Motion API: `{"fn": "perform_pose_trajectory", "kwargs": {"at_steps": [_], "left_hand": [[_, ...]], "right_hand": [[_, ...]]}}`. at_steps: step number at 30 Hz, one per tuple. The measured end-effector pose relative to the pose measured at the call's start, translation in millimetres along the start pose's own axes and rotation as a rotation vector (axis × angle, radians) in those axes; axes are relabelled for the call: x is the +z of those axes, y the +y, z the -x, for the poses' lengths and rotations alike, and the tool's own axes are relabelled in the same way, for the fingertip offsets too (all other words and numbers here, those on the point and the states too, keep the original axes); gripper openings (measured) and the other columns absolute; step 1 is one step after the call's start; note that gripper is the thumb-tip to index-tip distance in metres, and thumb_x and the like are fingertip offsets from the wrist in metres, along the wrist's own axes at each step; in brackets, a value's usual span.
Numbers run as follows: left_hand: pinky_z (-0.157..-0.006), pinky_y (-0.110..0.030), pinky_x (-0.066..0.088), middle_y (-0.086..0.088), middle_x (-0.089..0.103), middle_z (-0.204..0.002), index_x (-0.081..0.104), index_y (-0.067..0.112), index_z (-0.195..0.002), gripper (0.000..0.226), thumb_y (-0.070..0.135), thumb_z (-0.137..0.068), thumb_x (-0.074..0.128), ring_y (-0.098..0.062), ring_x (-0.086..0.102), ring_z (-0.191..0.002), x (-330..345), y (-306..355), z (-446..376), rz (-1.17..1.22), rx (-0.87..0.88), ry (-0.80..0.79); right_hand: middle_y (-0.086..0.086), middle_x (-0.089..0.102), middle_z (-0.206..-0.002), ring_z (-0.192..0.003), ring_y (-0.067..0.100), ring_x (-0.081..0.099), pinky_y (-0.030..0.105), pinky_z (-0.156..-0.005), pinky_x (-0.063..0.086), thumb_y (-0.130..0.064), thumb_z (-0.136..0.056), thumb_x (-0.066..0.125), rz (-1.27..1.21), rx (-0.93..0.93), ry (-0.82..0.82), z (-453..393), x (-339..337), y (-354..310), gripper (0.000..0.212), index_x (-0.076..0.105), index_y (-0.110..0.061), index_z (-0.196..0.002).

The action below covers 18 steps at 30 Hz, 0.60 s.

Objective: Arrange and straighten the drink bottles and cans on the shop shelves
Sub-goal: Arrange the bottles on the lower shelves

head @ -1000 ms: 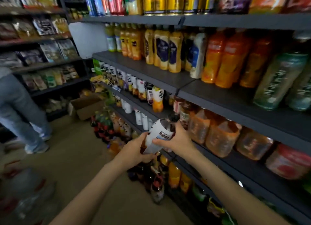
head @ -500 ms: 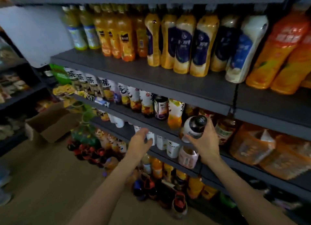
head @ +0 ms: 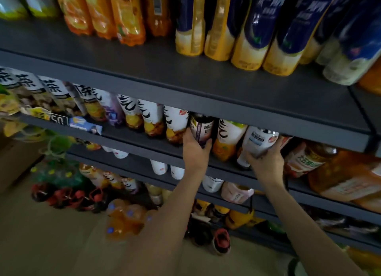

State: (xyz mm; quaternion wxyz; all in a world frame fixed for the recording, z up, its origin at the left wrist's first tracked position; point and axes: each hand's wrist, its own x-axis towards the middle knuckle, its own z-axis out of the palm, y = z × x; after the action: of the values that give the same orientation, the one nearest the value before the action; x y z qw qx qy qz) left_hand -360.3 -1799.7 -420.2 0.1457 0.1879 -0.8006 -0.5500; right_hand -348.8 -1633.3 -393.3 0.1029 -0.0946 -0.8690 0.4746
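On the middle shelf (head: 156, 145) my left hand (head: 195, 151) grips a dark bottle with a purple label (head: 201, 129) that stands between white-labelled tea bottles. My right hand (head: 263, 160) holds a white-labelled dark bottle (head: 259, 139) tilted on the same shelf, its top hidden under the shelf above. An orange-and-white bottle (head: 228, 141) stands between the two held bottles.
A row of white tea bottles (head: 132, 112) runs left along the middle shelf. Large amber bottles (head: 340, 172) fill its right end. Yellow-and-blue bottles (head: 253, 28) and orange ones (head: 123, 18) stand on the upper shelf (head: 185, 69). Lower shelves and the floor hold more drinks.
The view has moved closer to the shelves. My right hand carried the white-labelled bottle onto the middle shelf. My left hand rose from below and took hold of the dark purple-labelled bottle.
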Motion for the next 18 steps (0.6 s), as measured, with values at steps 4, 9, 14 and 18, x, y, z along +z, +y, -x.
{"fn": "perform_pose_trajectory", "kwargs": {"at_steps": [4,9,14,18], "left_hand": [[-0.104,-0.043,0.038,-0.014,0.049,-0.131,0.04,0.002,-0.133,0.071,0.018,-0.074,0.076,-0.028,0.045,-0.124,34.0,3.5,-13.1,0.044,-0.069,0.199],[-0.097,-0.046,0.04,-0.013,0.055,-0.123,0.049,0.003,-0.125,0.069,0.023,-0.066,0.08,-0.029,0.048,-0.116,39.0,10.0,-12.9,0.007,-0.13,0.38],[-0.092,-0.042,0.038,-0.013,0.053,-0.116,0.049,0.002,-0.118,0.071,0.03,-0.061,0.081,-0.029,0.045,-0.112,15.4,7.1,9.2,-0.08,-0.079,0.313],[-0.092,-0.039,0.039,-0.013,0.054,-0.114,0.049,0.004,-0.123,0.075,0.032,-0.062,0.082,-0.028,0.045,-0.11,-13.4,-4.9,33.8,-0.119,0.048,0.188]], "right_hand": [[0.019,0.043,-0.135,-0.124,0.035,0.041,0.044,-0.102,0.04,-0.017,-0.07,0.081,0.053,0.08,0.043,9.3,22.9,21.8,0.083,0.034,-0.002,-0.137],[0.02,0.028,-0.143,-0.126,0.034,0.037,0.035,-0.102,0.035,-0.02,-0.077,0.075,0.077,0.111,0.057,2.2,27.5,19.9,0.081,0.029,-0.004,-0.141],[0.02,0.024,-0.146,-0.129,0.035,0.034,0.036,-0.102,0.035,-0.021,-0.079,0.074,0.106,0.136,0.007,-3.7,27.7,9.0,0.076,0.031,0.003,-0.137],[0.019,0.03,-0.138,-0.121,0.036,0.04,0.036,-0.095,0.038,-0.014,-0.083,0.068,0.095,0.154,0.004,25.4,17.2,10.1,0.064,0.033,0.001,-0.135]]}}
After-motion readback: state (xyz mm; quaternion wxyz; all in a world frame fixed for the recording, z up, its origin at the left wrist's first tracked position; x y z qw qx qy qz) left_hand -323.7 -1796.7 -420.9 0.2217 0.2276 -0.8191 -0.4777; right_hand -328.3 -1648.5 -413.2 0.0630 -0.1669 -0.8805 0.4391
